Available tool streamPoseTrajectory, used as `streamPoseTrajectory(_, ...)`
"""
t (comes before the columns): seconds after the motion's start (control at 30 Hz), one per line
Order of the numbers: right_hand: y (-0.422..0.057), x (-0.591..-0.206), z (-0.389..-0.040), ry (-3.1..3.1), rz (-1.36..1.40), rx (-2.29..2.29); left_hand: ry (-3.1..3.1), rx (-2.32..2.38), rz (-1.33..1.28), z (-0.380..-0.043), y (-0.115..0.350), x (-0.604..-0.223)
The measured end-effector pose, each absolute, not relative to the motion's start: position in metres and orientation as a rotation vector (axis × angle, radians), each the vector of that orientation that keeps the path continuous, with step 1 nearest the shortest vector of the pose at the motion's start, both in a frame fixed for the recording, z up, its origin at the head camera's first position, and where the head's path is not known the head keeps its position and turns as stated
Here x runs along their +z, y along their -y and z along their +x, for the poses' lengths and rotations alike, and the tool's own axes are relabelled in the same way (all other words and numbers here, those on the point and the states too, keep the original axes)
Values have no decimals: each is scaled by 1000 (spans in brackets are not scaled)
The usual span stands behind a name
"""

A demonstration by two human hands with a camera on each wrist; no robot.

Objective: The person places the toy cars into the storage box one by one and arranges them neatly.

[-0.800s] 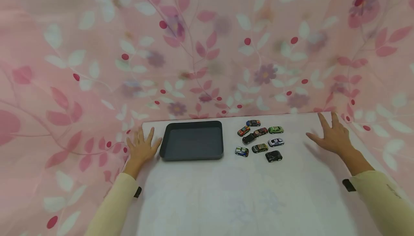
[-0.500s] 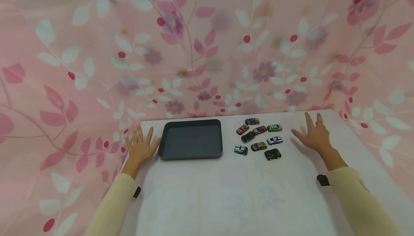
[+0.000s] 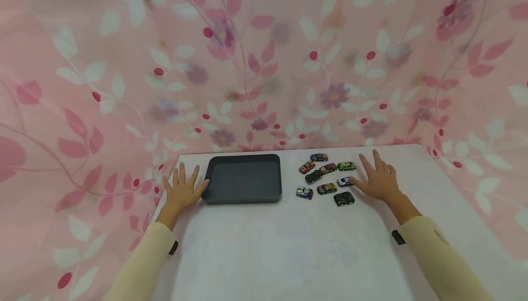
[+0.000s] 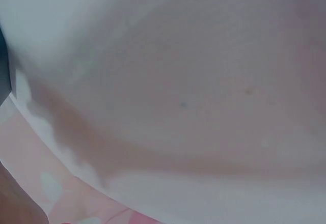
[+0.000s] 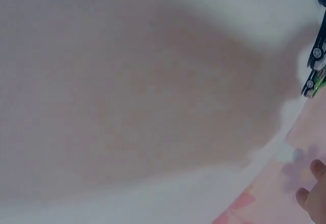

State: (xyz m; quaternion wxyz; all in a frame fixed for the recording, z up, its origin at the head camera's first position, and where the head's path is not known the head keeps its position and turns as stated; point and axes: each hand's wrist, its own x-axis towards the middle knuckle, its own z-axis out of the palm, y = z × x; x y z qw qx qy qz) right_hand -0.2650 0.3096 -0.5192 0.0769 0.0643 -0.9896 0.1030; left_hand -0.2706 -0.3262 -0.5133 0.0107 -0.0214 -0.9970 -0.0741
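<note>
My left hand (image 3: pixel 181 193) has its fingers spread beside a dark grey rectangular tray (image 3: pixel 243 199), the thumb overlapping the tray's left edge in the head view. My right hand (image 3: pixel 378 179), fingers spread and holding nothing, is just right of several small toy cars. Its thumb tip overlaps the white toy car (image 3: pixel 344 182). Around that one are a green toy car (image 3: pixel 347 166), a black toy car (image 3: pixel 344 198) and a camouflage-patterned one. In the right wrist view, part of the right hand (image 5: pixel 317 196) and the green car (image 5: pixel 317 83) show at the right edge.
A white cloth covers the table (image 3: pixel 288 255). Behind it and at both sides hangs a pink floral curtain (image 3: pixel 264 62). Farther left in the car group are an orange car (image 3: pixel 307 167), a blue-orange car (image 3: pixel 319 157) and a white-blue car (image 3: pixel 304 193).
My right hand has moved left, from the right side of the table to the edge of the car group. The left hand has hardly moved. Tray and cars stay in place.
</note>
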Motion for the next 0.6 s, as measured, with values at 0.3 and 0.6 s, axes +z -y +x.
streamPoseTrajectory(0.3,-298,-514,-265,2941,313,217,3095,-261,-134,-262,321,-519)
streamPoseTrajectory(0.6,-262,-511,-266,2893,458,166,3161,-405,-403,-264,317,-520)
